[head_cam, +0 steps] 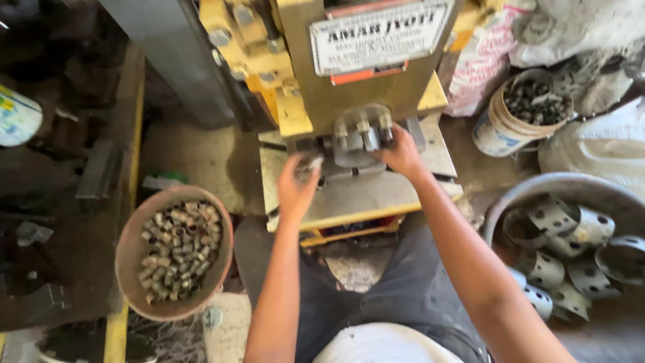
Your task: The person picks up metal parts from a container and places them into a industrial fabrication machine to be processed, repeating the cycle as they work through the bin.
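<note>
Two hands at our yellow press [349, 74], frame centre: left hand [295, 188] pinching one small metal sleeve [313, 163]; right hand [402, 153] gripping the clear guard [363, 134]. Lower left, brown basin [134, 269] nearly full of sleeves [176, 249], apparently unpressed; most work seems left.

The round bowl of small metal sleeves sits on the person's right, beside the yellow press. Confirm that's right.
Not quite: in the head view the round bowl of small metal sleeves sits on the person's left, beside the yellow press. On the right lies a grey tub of larger perforated metal rings.
</note>
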